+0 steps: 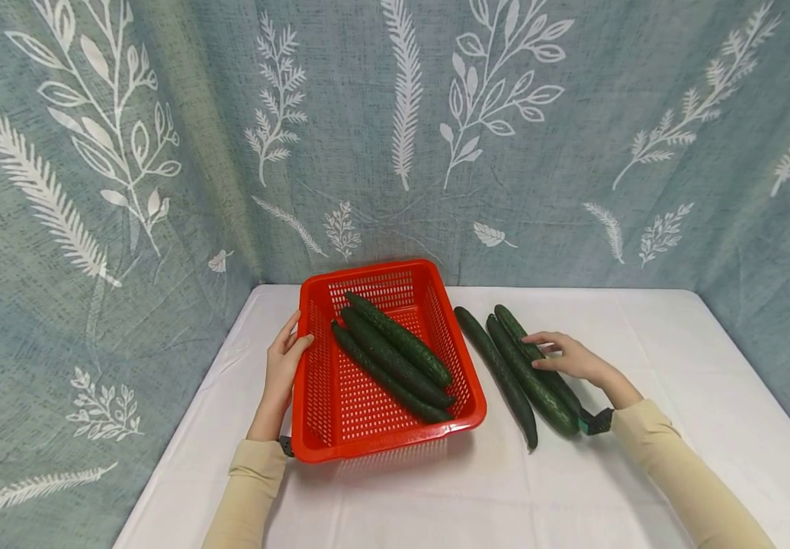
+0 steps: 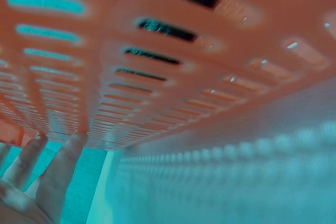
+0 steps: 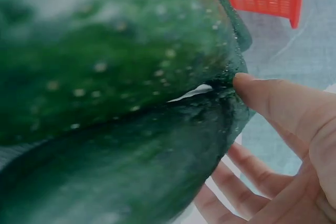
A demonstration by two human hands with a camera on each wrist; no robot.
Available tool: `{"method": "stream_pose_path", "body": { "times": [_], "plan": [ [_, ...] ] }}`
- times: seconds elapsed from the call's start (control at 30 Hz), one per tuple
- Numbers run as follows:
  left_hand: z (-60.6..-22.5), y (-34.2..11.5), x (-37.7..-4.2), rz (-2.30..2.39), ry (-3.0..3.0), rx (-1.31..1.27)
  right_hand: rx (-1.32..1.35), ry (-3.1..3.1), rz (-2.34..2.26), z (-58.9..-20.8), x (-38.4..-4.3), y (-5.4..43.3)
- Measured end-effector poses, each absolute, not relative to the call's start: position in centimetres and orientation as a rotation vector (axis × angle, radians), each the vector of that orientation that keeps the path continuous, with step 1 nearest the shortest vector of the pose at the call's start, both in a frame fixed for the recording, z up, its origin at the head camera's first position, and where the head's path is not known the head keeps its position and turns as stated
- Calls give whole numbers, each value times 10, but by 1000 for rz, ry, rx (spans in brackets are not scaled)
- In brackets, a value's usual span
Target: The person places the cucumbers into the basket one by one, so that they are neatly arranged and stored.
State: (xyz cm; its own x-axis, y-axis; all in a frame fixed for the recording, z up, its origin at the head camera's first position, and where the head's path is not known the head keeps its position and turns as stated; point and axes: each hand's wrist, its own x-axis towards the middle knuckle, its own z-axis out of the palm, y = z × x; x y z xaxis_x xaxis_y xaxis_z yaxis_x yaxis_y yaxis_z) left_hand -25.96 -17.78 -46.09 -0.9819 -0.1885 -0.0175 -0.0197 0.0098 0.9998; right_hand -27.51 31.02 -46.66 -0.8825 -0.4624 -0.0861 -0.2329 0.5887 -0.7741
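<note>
A red plastic basket (image 1: 386,446) with slotted walls holds three dark green cucumbers (image 1: 395,358) lying side by side at a slant. My left hand (image 1: 285,366) grips its left rim, thumb over the edge and fingers along the outer wall. In the left wrist view, those fingers (image 2: 65,169) lie against the slotted side. Three more cucumbers (image 1: 501,374) lie on the table right of the basket. My right hand (image 1: 570,360) reaches over the rightmost cucumber (image 1: 549,374), fingers loosely spread; in the right wrist view its thumb (image 3: 278,95) touches the cucumbers near the seam between two.
A white cloth covers the table (image 1: 676,366). Blue-green curtains (image 1: 367,137) with white leaf prints stand behind it and on both sides. The basket's right wall is close to the leftmost loose cucumber (image 1: 498,374).
</note>
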Motion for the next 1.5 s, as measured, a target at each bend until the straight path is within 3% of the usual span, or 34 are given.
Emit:
{"method": "stream_pose_path", "body": {
  "times": [0.93, 1.5],
  "plan": [
    [-460, -179, -259, -2133, -2137, 199, -691, 2505, -1204, -474, -277, 308],
    [-461, -179, -261, -2140, -2139, 206, -567, 2522, -1256, -475, -276, 306]
  ]
}}
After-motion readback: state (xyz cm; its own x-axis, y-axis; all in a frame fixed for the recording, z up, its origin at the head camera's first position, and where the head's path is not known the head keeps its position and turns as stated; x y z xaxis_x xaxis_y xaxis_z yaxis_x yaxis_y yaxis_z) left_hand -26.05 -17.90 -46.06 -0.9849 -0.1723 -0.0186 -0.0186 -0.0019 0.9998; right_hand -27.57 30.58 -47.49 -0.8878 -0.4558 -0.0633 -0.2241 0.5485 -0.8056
